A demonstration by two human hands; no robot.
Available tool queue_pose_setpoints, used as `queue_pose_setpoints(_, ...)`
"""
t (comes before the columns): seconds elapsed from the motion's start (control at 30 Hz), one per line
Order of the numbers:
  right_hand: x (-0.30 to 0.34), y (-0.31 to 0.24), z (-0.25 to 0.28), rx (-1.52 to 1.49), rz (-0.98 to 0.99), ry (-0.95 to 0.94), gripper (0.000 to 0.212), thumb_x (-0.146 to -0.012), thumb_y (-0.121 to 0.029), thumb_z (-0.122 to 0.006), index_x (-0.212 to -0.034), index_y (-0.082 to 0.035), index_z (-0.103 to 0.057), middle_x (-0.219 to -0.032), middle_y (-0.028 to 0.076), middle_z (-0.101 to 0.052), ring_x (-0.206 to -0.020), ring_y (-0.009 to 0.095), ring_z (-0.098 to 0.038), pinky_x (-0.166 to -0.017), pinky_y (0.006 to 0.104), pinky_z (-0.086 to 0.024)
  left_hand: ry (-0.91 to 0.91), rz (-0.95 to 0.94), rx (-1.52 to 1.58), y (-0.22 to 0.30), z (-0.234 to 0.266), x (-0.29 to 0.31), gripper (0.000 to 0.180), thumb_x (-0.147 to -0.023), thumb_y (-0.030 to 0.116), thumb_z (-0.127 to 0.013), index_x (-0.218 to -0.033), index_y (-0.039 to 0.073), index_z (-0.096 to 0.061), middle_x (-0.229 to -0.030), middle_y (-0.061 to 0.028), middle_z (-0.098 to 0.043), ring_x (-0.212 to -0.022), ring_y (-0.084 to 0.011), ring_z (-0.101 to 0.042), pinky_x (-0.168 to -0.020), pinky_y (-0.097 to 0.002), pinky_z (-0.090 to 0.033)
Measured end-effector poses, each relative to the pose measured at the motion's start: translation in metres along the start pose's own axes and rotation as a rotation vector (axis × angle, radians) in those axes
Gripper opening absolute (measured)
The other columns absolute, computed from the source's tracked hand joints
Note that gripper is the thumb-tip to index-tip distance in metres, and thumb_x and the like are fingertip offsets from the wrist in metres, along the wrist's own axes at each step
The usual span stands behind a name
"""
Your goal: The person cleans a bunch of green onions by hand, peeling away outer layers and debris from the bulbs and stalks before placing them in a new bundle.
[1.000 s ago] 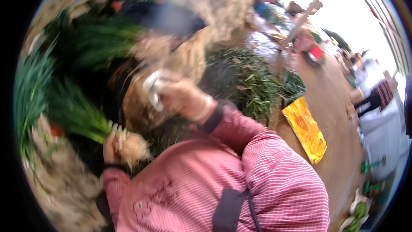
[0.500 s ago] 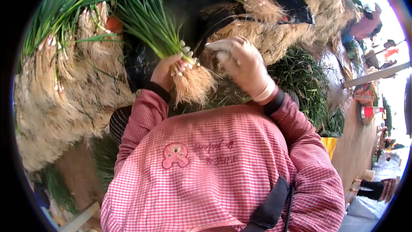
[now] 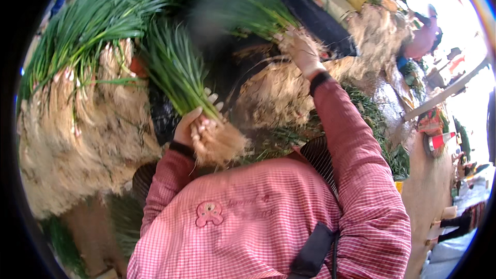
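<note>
My left hand is closed around a bunch of green onions. Their green leaves point up and away, and the pale shaggy roots hang toward my chest. White fingertips show on the far side of the stems. My right arm is stretched forward, and the gloved right hand rests at the white bulbs of another heap of green onions. Blur and the onions hide its fingertips, so its grip is unclear.
A large stack of green onions with matted roots stands at left. Beyond my right hand lies black sheeting. More roots are heaped in the middle, with loose green leaves at right. A red-and-white cone stands on the floor.
My right hand has moved from near the held bunch, forward and right, to the other green onions. The left hand still grips its bunch, now lower in view. The whole view has shifted slightly.
</note>
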State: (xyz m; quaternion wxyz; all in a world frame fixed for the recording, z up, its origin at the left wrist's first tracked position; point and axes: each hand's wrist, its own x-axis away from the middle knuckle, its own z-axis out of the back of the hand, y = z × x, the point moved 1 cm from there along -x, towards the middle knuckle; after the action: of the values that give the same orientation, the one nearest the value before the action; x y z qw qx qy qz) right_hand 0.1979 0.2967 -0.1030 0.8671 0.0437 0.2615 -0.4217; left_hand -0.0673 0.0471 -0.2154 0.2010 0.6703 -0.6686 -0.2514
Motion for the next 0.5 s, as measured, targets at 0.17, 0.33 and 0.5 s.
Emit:
queue_pose_setpoints(0.17,-0.045,0.072,-0.061,0.705,-0.02,-0.448,0.044,-0.089,-0.013,-0.061,-0.133,-0.014,-0.054,-0.131,0.008,-0.058,-0.122,0.024,-0.054,-0.108,0.0417,-0.04,-0.198,-0.026,0.138,-0.003,0.008,-0.017,0.063,-0.099,0.026,-0.049,-0.152,0.011,-0.019,-0.145,-0.0169,-0.043,-0.121,-0.0313,-0.056,-0.1,-0.0472,-0.049)
queue_pose_setpoints(0.33,-0.056,0.058,-0.049,0.607,-0.014,-0.413,0.033,-0.095,-0.018,-0.056,-0.128,-0.014,-0.057,-0.119,0.007,-0.063,-0.106,0.018,-0.06,-0.085,0.0323,-0.053,-0.441,-0.004,0.31,0.002,-0.003,-0.012,0.064,-0.102,0.034,-0.044,-0.152,0.007,-0.017,-0.144,-0.0174,-0.044,-0.12,-0.0297,-0.055,-0.098,-0.0438,-0.05)
queue_pose_setpoints(0.5,-0.047,0.059,0.007,-0.013,-0.308,0.042,0.018,-0.091,-0.011,-0.059,-0.109,-0.007,-0.063,-0.101,0.01,-0.067,-0.095,0.021,-0.064,-0.076,0.0304,-0.052,-0.415,-0.069,0.421,0.002,-0.025,-0.002,0.074,-0.099,0.041,-0.05,-0.151,0.002,-0.013,-0.121,-0.0118,-0.056,-0.108,-0.0231,-0.057,-0.091,-0.0381,-0.049)
